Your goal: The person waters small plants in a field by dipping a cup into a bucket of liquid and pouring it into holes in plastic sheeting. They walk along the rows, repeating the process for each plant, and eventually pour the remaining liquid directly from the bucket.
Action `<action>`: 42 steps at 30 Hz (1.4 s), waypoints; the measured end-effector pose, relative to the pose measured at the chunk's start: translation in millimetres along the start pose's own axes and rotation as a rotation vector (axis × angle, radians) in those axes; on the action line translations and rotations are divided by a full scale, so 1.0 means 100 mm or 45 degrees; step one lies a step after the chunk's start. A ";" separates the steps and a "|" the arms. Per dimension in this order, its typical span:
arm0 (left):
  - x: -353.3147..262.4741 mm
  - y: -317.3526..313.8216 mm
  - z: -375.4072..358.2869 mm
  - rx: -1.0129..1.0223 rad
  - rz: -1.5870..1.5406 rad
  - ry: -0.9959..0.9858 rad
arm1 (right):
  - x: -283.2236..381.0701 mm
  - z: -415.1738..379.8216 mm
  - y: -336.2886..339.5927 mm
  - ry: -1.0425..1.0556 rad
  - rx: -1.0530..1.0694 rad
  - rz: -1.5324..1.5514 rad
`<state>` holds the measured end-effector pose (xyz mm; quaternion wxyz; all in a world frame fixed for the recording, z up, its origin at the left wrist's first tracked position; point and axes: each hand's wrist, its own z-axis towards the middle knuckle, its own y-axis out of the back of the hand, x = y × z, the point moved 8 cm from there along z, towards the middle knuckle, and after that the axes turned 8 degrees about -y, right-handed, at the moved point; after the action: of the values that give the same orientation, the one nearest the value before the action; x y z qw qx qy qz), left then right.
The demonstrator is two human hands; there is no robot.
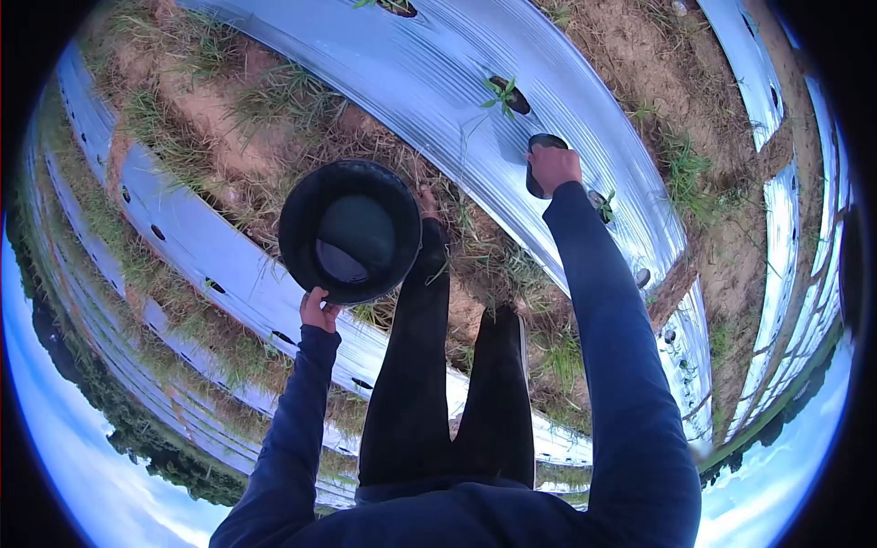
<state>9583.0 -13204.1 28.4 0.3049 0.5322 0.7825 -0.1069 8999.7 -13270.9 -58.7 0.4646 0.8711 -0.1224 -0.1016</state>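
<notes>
Bright daylight glares off plastic sheeting (438, 91), with fisheye-curved edges.

Below me I see a long film-covered bed (402, 78), green seedlings (501, 96) at its dark holes (520, 102); grass (283, 99) grows on the brown soil (206, 132) alongside.

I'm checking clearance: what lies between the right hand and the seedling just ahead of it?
In the head view: the held dark vessel, silvery sheeting, then the seedling's dark hole.

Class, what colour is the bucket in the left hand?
The bucket is black; it shows best in the head view.
</notes>
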 end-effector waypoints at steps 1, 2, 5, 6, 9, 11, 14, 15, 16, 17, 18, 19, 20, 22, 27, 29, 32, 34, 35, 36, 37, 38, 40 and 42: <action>-0.02 -0.07 0.08 0.009 0.019 0.002 | 0.04 0.08 0.00 -0.001 0.017 -0.015; -0.04 -0.12 0.14 0.014 0.038 0.004 | 0.09 0.13 -0.01 0.005 0.045 -0.023; -0.04 -0.30 0.26 0.095 0.081 0.032 | 0.20 0.33 -0.03 0.027 0.098 -0.048; -0.01 -0.30 0.30 0.117 0.097 0.040 | 0.23 0.38 -0.03 0.034 0.104 -0.055; 0.02 -0.25 0.40 0.115 0.141 0.006 | 0.30 0.48 -0.03 0.057 0.100 -0.118; 0.00 -0.22 0.44 0.150 0.166 -0.002 | 0.35 0.52 -0.01 0.074 0.107 -0.160; 0.02 -0.17 0.53 0.146 0.208 -0.033 | 0.40 0.56 0.02 0.083 0.129 -0.193; 0.05 -0.14 0.57 0.133 0.222 -0.047 | 0.41 0.55 0.03 0.084 0.131 -0.199; 0.12 -0.10 0.63 0.146 0.254 -0.025 | 0.41 0.56 0.03 0.088 0.128 -0.206; 0.19 -0.05 0.71 0.156 0.282 -0.008 | 0.41 0.55 0.04 0.088 0.138 -0.191; 0.22 0.01 0.75 0.151 0.299 0.004 | 0.43 0.56 0.05 0.088 0.130 -0.197; 0.21 0.08 0.76 0.108 0.294 -0.011 | 0.45 0.56 0.05 0.089 0.123 -0.210; 0.22 0.15 0.75 0.067 0.287 -0.020 | 0.47 0.56 0.05 0.089 0.117 -0.227; 0.29 0.24 0.78 0.013 0.283 -0.028 | 0.63 0.51 0.28 0.183 0.031 -0.210; 0.33 0.46 0.95 0.020 0.285 -0.190 | 1.11 0.46 1.08 0.365 -0.269 -0.059; 0.26 0.36 0.97 0.053 0.216 -0.290 | 1.34 0.56 1.33 0.438 -0.346 -0.063; 0.18 0.28 0.99 0.077 0.220 -0.280 | 1.73 0.81 1.55 0.481 -0.338 -0.045; 0.14 0.31 0.96 0.046 0.247 -0.244 | 1.96 1.03 1.61 0.526 -0.364 -0.093; 0.14 0.31 0.96 0.026 0.253 -0.227 | 2.06 1.16 1.63 0.514 -0.372 -0.109; 0.14 0.31 0.96 0.007 0.257 -0.209 | 2.14 1.30 1.61 0.531 -0.403 -0.144; 0.13 0.26 0.98 0.068 0.157 -0.277 | 2.22 1.43 1.65 0.496 -0.375 -0.200; 0.14 0.27 0.99 0.068 0.166 -0.270 | 2.30 1.56 1.71 0.463 -0.350 -0.257; 0.24 0.35 1.03 0.064 0.186 -0.255 | 2.38 1.84 1.77 0.406 -0.299 -0.222; 0.24 0.37 1.05 0.032 0.144 -0.242 | 2.44 2.03 1.82 0.367 -0.267 -0.194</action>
<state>9649.0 -13222.3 -63.0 0.3764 0.5669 0.7174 -0.1493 9150.8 -13603.6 -33.3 0.5565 0.8302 0.0229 -0.0229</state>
